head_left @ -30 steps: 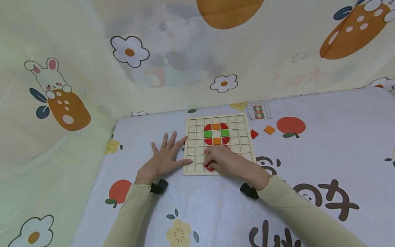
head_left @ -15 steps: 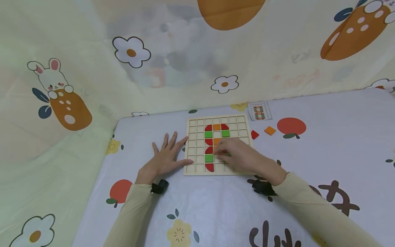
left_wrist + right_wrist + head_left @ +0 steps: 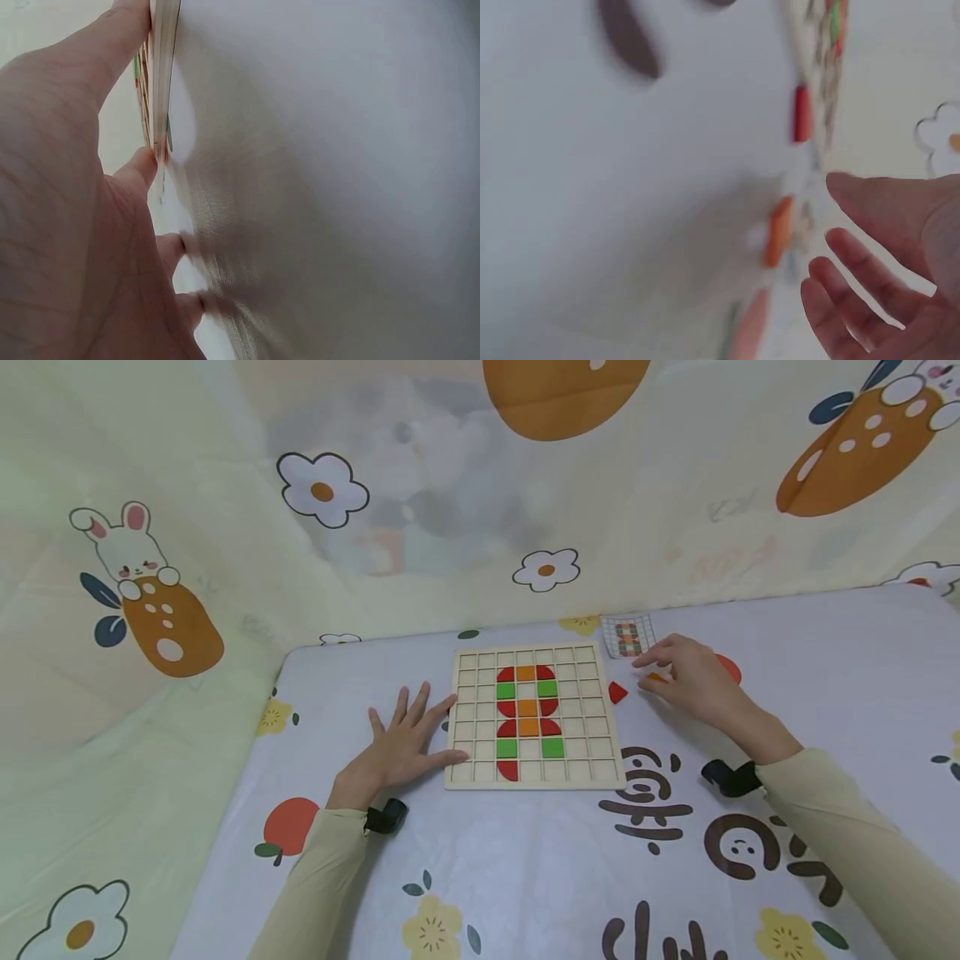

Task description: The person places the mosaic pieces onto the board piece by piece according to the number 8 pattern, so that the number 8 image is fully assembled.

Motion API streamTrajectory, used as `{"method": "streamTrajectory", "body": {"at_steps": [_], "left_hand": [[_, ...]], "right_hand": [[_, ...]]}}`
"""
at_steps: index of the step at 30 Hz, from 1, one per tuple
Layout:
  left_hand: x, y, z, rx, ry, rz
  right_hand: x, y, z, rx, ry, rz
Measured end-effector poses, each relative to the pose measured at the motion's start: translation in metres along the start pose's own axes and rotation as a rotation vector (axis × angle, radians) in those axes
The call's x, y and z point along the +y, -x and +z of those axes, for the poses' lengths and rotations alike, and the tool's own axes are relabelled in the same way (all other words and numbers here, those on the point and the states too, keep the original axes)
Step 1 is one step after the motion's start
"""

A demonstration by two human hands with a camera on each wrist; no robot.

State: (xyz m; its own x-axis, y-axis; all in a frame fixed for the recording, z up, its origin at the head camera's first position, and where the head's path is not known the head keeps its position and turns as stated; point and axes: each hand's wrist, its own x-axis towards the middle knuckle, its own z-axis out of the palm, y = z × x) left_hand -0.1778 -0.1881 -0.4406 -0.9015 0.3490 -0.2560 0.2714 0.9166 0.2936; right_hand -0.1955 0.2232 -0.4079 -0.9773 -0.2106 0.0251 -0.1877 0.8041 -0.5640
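Observation:
My left hand [image 3: 397, 739] lies spread, with thumb and index finger at the left edge of a wooden grid board [image 3: 536, 787]. Red quarter-round tiles [image 3: 507, 770], green square tiles [image 3: 552, 747] and orange square tiles [image 3: 528, 727] fill a block of cells in its middle. To the right of the board, my right hand [image 3: 697, 681] hovers over a loose orange square tile [image 3: 657, 677], which shows between thumb and fingers. In the right wrist view that orange tile [image 3: 780, 232] lies on the cloth, apart from the fingertips. A loose red quarter-round tile [image 3: 617, 692] rests by the board's right edge.
Behind the loose tiles lies a small paper card [image 3: 628, 636] printed with a coloured grid pattern. The white printed tablecloth [image 3: 480, 868] meets a hanging patterned cloth [image 3: 442, 602] at the back.
My right hand has left the board and moved right and back to the loose orange tile. An orange tile now shows uncovered in the fourth row of the pattern. The left hand stays put.

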Motion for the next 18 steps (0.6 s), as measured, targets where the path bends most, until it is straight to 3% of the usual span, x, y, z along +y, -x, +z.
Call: {"method": "streamTrajectory", "body": {"at_steps": [8,18], "left_hand": [[-0.001,0.000,-0.001,-0.005,0.009,0.000],[-0.002,0.002,-0.001,0.001,0.036,0.014]], "right_hand": [[0.018,-0.007,0.005,-0.024,-0.015,0.004],[0.017,-0.012,-0.001,-0.053,-0.013,0.127]]}}
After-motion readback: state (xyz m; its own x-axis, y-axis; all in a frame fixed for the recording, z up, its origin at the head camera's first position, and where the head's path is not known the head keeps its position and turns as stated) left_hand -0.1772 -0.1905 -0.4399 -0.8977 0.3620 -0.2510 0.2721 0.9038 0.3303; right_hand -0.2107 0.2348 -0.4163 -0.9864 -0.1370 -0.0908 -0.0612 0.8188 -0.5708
